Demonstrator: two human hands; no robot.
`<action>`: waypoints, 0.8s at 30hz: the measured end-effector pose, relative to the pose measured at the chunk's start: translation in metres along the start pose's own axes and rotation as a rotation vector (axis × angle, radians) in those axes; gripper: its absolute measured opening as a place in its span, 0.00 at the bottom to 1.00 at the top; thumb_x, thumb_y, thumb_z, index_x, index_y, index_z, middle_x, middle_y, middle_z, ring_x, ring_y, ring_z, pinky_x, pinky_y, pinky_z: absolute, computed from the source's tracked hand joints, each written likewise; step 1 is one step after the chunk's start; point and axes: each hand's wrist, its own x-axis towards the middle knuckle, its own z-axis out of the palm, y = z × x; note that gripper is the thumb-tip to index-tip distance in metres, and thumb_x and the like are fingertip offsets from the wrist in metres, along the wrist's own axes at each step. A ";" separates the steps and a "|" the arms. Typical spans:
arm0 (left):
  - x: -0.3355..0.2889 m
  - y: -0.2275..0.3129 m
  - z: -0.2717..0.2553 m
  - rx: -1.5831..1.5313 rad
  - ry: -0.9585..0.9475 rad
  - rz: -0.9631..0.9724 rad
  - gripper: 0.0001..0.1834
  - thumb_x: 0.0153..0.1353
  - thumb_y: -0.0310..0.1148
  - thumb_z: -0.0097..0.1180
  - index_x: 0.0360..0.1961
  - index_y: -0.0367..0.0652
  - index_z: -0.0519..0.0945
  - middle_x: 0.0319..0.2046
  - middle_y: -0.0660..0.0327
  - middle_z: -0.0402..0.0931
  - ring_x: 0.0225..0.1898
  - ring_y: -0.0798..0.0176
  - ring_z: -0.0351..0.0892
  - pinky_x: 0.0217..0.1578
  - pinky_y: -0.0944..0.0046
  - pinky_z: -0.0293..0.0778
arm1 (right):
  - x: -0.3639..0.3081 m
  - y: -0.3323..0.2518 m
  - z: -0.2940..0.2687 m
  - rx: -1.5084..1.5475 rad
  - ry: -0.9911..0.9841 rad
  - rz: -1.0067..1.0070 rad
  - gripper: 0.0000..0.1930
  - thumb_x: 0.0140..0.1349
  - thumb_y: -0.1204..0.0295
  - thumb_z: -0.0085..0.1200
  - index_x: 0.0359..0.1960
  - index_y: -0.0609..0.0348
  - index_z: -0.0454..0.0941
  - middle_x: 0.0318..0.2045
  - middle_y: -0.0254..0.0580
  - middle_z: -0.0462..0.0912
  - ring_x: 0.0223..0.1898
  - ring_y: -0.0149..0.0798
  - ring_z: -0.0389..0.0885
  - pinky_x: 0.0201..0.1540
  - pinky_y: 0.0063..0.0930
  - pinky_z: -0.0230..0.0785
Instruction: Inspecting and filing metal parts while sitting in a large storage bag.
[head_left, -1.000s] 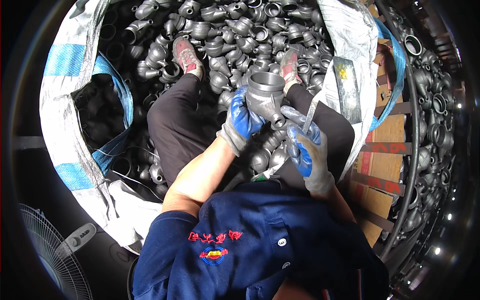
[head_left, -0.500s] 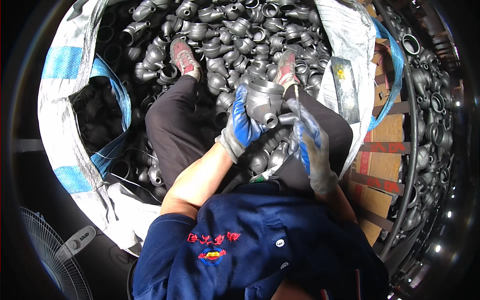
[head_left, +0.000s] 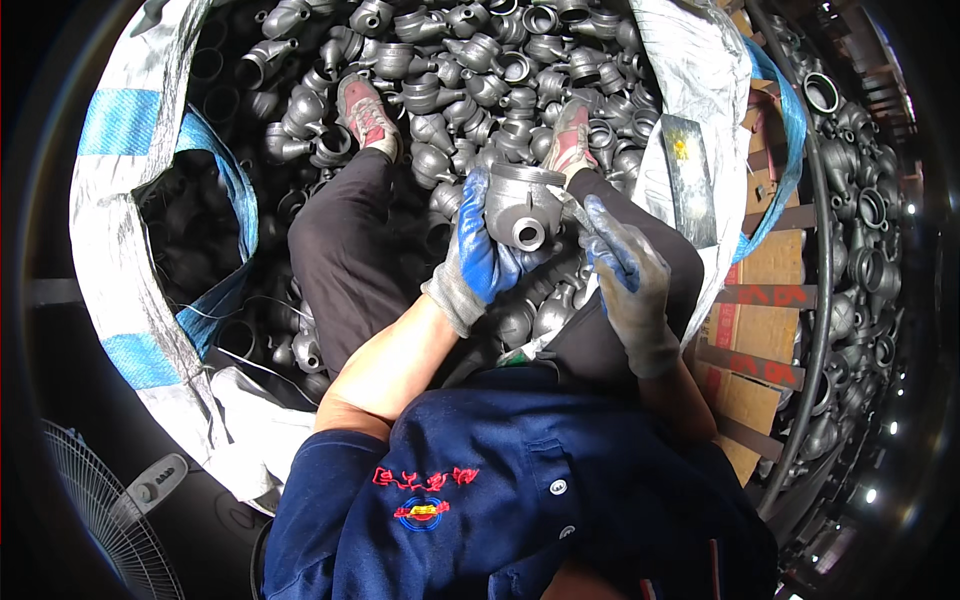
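A dark grey cast-metal housing [head_left: 524, 204] with a wide round collar and a short spout sits in my gloved left hand [head_left: 478, 247]. The collar faces up and away, and the spout's round hole points toward me. Blue-coated fingers wrap its left side and underside. Close by on the right, my gloved right hand [head_left: 630, 280] is closed around a thin, narrow tool [head_left: 577, 212]. The tool's far end lies against or just beside the housing's right side; contact cannot be made out. My fingers hide most of its length, so its exact kind is unclear.
Many similar castings [head_left: 430, 90] fill a large white woven bag [head_left: 120, 230] with blue straps around my legs. A flat dark plate [head_left: 690, 180] lies on its right side. Cardboard and slats [head_left: 755, 330] and more castings stand farther right; a fan [head_left: 105, 505] is lower left.
The housing has turned in my left hand, bringing its spout hole round to face me. My right hand has shifted slightly right, and the tool has swung from upright to slanting toward the housing.
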 end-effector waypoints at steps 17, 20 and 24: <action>-0.011 -0.006 0.001 0.796 -0.177 0.303 0.33 0.64 0.58 0.41 0.61 0.45 0.64 0.56 0.52 0.69 0.52 0.50 0.75 0.37 0.47 0.83 | 0.007 0.006 0.002 -0.276 0.075 -0.196 0.23 0.45 0.84 0.61 0.46 0.55 0.79 0.34 0.43 0.81 0.34 0.44 0.80 0.38 0.34 0.75; -0.010 -0.005 0.003 0.351 -0.130 0.059 0.33 0.65 0.57 0.40 0.62 0.44 0.63 0.56 0.52 0.69 0.52 0.51 0.75 0.39 0.48 0.83 | 0.005 0.007 0.001 -0.307 0.065 -0.193 0.22 0.42 0.88 0.60 0.43 0.61 0.79 0.38 0.47 0.80 0.38 0.46 0.81 0.41 0.33 0.74; -0.010 -0.002 0.002 0.073 -0.079 -0.089 0.32 0.66 0.55 0.40 0.62 0.44 0.62 0.56 0.52 0.68 0.53 0.51 0.75 0.41 0.48 0.82 | 0.001 0.019 0.000 -0.317 0.111 -0.232 0.21 0.45 0.84 0.61 0.44 0.55 0.79 0.33 0.44 0.80 0.34 0.44 0.80 0.37 0.34 0.75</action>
